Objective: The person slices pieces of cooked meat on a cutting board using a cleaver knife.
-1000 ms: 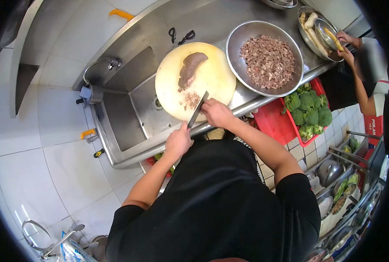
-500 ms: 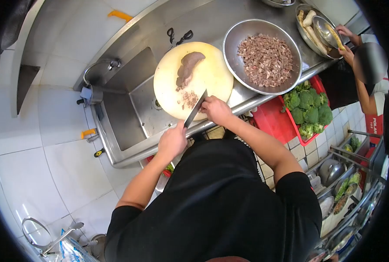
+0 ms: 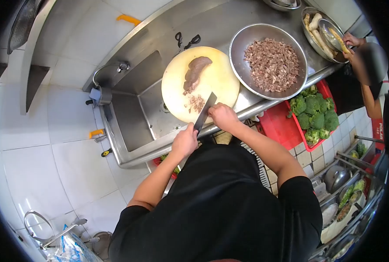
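Observation:
A kitchen knife (image 3: 205, 112) with a broad dark blade points up and away over the near edge of the round cutting board (image 3: 225, 81). My left hand (image 3: 185, 140) is closed around its handle, which the fingers hide. My right hand (image 3: 223, 117) is curled beside the blade, fingertips at or very near it; whether they pinch anything is hidden. On the board lies a long brownish piece of cooked meat (image 3: 197, 72), with small diced meat bits (image 3: 196, 103) below it. To the right, a large steel bowl (image 3: 239, 65) holds much diced meat (image 3: 273, 65).
The board rests over the steel sink (image 3: 131, 122). Black-handled scissors (image 3: 188, 40) lie behind it. A red crate (image 3: 294, 117) of broccoli (image 3: 313, 111) stands below the counter. At right, another person's hands (image 3: 354, 41) hold a yellowish root over bowls. A wall faucet (image 3: 122, 66) is left.
The view has shifted, so the scene sits slightly further right and lower. The knife stays between my hands with its blade face turned more toward me. The meat looks unchanged.

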